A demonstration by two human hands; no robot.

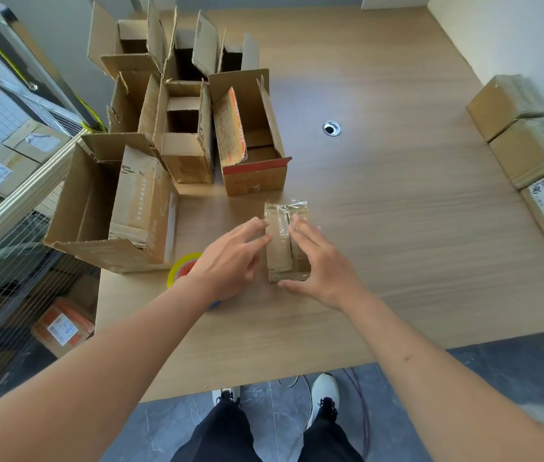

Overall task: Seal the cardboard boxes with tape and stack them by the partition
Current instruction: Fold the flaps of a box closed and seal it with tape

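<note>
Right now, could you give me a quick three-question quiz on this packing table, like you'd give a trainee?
1. True or false: the small box between the left hand and right hand already has tape on it.
2. Where is the tape roll? A) under the left wrist B) by the sealed boxes
3. Are the boxes at far left open or closed?

Key: 1 true; 2 A; 3 open.

1. Your small cardboard box [286, 241] lies flat near the table's front edge, flaps closed under glossy clear tape.
2. Your yellow tape roll [182, 268] lies flat just left of it.
3. Sealed boxes [530, 151] line the right edge.
</note>
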